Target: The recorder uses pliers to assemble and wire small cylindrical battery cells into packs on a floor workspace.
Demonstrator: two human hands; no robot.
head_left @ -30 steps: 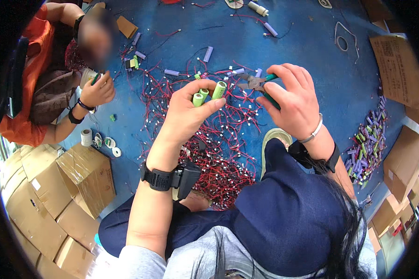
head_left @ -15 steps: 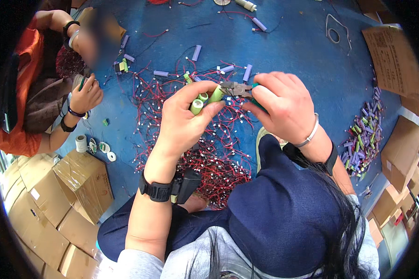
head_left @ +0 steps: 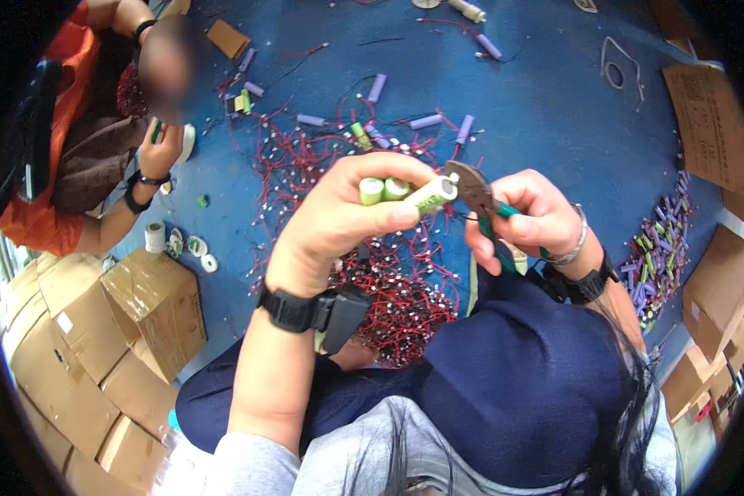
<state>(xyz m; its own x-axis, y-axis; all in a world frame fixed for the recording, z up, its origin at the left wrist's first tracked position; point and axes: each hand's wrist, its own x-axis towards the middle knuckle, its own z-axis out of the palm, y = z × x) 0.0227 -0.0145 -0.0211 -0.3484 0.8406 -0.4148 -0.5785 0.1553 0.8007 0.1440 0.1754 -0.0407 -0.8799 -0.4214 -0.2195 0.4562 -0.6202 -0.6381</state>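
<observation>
Where blue floor (head_left: 554,107) fills scene, cardboard boxes (head_left: 99,331) stacked at near left; second person (head_left: 83,149) sits far left, tape rolls (head_left: 178,244) beside them. Red wire tangle (head_left: 388,281) spreads over centre floor, purple cells (head_left: 426,121) scattered beyond. Left hand (head_left: 347,215) closed around green cylindrical cells (head_left: 405,192), held above tangle. Right hand (head_left: 525,219) grips green-handled cutters (head_left: 479,194), jaws at cell end. Heap of cells (head_left: 657,248) and flat cardboard (head_left: 711,124) at right.
</observation>
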